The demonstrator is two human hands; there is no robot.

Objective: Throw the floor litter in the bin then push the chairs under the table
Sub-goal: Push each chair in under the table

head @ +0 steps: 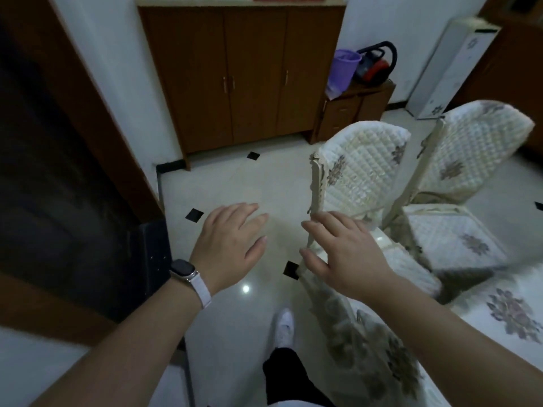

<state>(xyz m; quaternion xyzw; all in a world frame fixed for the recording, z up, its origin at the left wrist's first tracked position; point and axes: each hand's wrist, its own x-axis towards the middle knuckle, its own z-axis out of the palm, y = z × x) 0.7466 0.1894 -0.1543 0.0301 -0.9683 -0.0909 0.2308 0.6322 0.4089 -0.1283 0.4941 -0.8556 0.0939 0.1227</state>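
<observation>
While both palms are held face down over the tiled floor [264,183], the left hand [227,242] and right hand [342,249] are spread empty; two quilted chairs [361,168] are seen right, beside the table [499,304].

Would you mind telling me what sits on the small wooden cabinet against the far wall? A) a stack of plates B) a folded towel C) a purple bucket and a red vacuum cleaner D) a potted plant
C: a purple bucket stands on the small cabinet, with a red vacuum cleaner right beside it.
</observation>
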